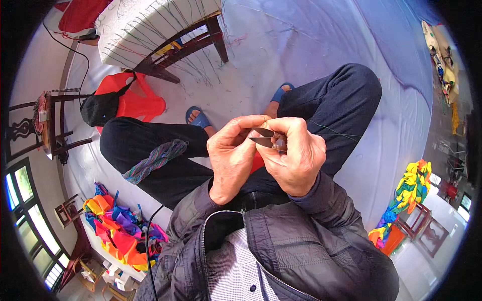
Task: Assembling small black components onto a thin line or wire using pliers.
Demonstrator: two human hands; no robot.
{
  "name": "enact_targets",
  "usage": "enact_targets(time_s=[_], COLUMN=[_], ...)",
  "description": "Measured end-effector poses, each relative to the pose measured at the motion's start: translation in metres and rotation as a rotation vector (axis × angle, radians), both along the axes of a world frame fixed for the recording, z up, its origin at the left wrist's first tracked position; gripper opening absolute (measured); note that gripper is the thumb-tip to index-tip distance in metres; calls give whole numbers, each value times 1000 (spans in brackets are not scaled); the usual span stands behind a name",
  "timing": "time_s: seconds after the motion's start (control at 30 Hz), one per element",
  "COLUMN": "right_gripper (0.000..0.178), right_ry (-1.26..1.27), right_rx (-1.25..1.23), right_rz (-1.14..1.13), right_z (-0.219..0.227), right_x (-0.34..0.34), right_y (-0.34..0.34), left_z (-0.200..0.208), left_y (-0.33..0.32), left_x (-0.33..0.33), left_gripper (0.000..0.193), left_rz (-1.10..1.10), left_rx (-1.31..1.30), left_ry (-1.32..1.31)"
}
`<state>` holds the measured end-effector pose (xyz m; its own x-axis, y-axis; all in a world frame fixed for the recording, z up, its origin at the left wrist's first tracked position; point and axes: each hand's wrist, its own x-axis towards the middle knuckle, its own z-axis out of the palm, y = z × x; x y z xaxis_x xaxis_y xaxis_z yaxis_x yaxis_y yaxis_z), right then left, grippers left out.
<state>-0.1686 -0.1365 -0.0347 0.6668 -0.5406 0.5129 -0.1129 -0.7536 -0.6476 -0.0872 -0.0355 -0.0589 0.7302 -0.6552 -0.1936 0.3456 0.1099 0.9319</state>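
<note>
At the near left a heap of rainbow-coloured fabric (116, 232) lies on the pale floor sheet (311, 40). Farther off, a red plastic bag (143, 100) sits beside a black pouch (100, 108). A multicoloured thread skein (155, 160) rests on the left thigh. At centre the left hand (232, 158) pinches something small at its fingertips, too hidden to identify. Touching it, the right hand (296, 155) is closed around thread snips (266, 138), blades pointing left and apart. A thin green thread (336, 133) trails right. Far right hangs another rainbow fabric bundle (409, 193).
</note>
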Motion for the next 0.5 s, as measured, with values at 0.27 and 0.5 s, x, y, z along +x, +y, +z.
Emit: enact_targets(time_s=[0.27,0.5], right_gripper=[33,33], right_ry=[18,13], right_rx=[10,18], right_rz=[-16,-26], right_z=[-2,-2], right_x=[0,0], right_y=[1,2], left_z=[-1,-6], left_y=[-1,3], left_x=[-1,0], left_gripper=[27,21], left_rz=[13,-33], left_rx=[-6,-39], left_ry=[-6,-41])
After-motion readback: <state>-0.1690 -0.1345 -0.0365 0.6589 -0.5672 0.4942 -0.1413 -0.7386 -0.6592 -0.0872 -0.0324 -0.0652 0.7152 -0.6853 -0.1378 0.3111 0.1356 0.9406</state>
